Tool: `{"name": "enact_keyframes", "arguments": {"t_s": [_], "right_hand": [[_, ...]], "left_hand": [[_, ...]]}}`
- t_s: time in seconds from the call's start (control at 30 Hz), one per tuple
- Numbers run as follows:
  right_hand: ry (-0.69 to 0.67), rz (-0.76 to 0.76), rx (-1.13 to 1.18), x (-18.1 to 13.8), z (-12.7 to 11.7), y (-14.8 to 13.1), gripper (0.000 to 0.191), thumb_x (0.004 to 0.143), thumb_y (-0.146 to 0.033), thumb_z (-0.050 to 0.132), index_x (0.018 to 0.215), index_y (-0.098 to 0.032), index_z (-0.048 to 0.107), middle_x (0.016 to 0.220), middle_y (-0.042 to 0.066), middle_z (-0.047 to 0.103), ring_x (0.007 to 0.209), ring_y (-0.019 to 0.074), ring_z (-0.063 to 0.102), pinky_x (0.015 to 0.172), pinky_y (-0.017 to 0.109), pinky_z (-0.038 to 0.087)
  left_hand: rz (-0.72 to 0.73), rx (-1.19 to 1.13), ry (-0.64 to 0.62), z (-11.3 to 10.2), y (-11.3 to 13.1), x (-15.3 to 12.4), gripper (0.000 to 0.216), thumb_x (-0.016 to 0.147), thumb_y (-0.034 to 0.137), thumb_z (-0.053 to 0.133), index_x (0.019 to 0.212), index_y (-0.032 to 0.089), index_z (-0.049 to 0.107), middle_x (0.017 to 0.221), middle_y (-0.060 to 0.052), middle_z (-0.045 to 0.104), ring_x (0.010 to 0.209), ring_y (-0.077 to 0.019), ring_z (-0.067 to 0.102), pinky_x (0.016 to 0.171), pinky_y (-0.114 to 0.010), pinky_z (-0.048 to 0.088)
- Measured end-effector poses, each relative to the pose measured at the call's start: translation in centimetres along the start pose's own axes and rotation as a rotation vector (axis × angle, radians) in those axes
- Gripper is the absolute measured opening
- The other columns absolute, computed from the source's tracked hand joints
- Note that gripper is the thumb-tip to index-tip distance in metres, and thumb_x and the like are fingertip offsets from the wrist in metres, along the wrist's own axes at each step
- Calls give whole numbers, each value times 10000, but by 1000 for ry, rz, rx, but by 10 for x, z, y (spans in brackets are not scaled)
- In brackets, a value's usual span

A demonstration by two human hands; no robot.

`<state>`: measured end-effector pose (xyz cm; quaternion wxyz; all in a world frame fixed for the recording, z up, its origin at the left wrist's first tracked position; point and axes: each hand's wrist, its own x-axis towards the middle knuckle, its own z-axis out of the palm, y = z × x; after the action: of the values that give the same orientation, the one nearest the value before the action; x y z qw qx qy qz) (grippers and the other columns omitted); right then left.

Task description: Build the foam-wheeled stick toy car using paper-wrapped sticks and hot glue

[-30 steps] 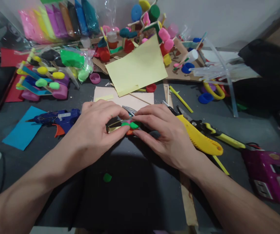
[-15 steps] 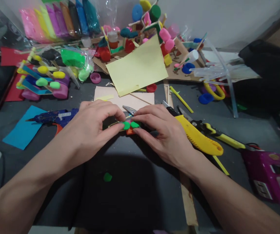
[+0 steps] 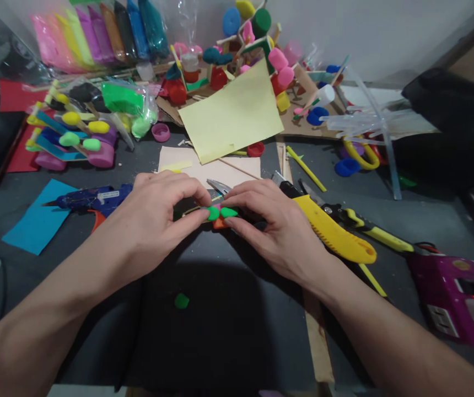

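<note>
Two small lumps of green clay, a left one (image 3: 213,213) and a right one (image 3: 229,212), sit side by side at the middle of the table. Between and below them shows a little orange piece (image 3: 220,223) with a bit of pink above it. My left hand (image 3: 160,207) pinches the left green lump between thumb and fingers. On the other side, the thumb and fingertips of my right hand (image 3: 274,220) close on the right lump. A scissors blade (image 3: 219,186) points out behind the fingers. Another green clay bit (image 3: 182,301) lies nearer to me.
A blue glue gun (image 3: 96,199) lies left, by blue paper (image 3: 38,218). To the right are a yellow-handled cutter (image 3: 336,231), pliers (image 3: 377,231) and a purple power box (image 3: 454,298). Behind are yellow paper (image 3: 232,113), a toy car (image 3: 69,143) and clay packs (image 3: 100,33).
The two hands keep nearly the same pose around the green lumps. The right fingers have shifted very slightly, showing a little more of the right lump.
</note>
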<state>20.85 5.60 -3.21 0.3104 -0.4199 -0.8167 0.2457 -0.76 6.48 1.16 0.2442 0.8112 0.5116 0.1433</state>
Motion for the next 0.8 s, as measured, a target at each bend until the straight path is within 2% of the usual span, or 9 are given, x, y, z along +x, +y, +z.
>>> {"name": "enact_keyframes", "arguments": {"t_s": [0.13, 0.23, 0.37, 0.5, 0.63, 0.8], "right_hand": [[-2, 7, 31, -1, -1, -2, 209, 950, -262, 703, 1126, -150, 706, 1076, 114, 750, 1061, 270, 647, 948, 426, 508], [26, 20, 30, -2, -3, -3, 206, 961, -258, 686, 1140, -158, 691, 1093, 112, 747, 1064, 261, 652, 957, 422, 504], [103, 98, 3, -3, -7, -3, 96, 980, -224, 633, 985, -172, 714, 1111, 123, 734, 1084, 253, 660, 969, 404, 500], [128, 154, -68, -3, -8, -4, 201, 982, -236, 609, 813, -174, 699, 1145, 151, 721, 1147, 281, 633, 1012, 442, 476], [107, 207, -10, -1, -4, -5, 245, 973, -279, 621, 757, -189, 691, 1198, 142, 704, 1214, 286, 601, 1051, 455, 456], [82, 298, 84, 1, -2, -6, 233, 949, -300, 648, 748, -199, 712, 1246, 126, 704, 1283, 283, 583, 1096, 458, 426]], "left_hand": [[-9, -10, -18, -1, -1, 0, 96, 949, 287, 614, 904, 255, 693, 946, 20, 736, 922, -239, 618, 855, -416, 371], [-5, -27, 0, -1, -2, 1, 95, 938, 277, 618, 895, 256, 699, 909, 21, 732, 894, -236, 620, 846, -417, 370], [-8, -36, 46, 0, 0, 1, 93, 935, 270, 612, 915, 244, 699, 967, 1, 743, 908, -238, 643, 853, -420, 388], [93, 74, 113, 7, 6, -1, 92, 960, 277, 624, 993, 214, 682, 1063, -41, 740, 1069, -269, 644, 894, -434, 368], [222, 147, 185, 21, 8, -2, 84, 978, 242, 601, 970, 212, 679, 1064, -48, 745, 1080, -273, 646, 890, -442, 347], [255, 175, 205, 30, 7, -1, 113, 996, 243, 577, 949, 206, 673, 1074, -62, 752, 1078, -277, 652, 878, -445, 341]]}}
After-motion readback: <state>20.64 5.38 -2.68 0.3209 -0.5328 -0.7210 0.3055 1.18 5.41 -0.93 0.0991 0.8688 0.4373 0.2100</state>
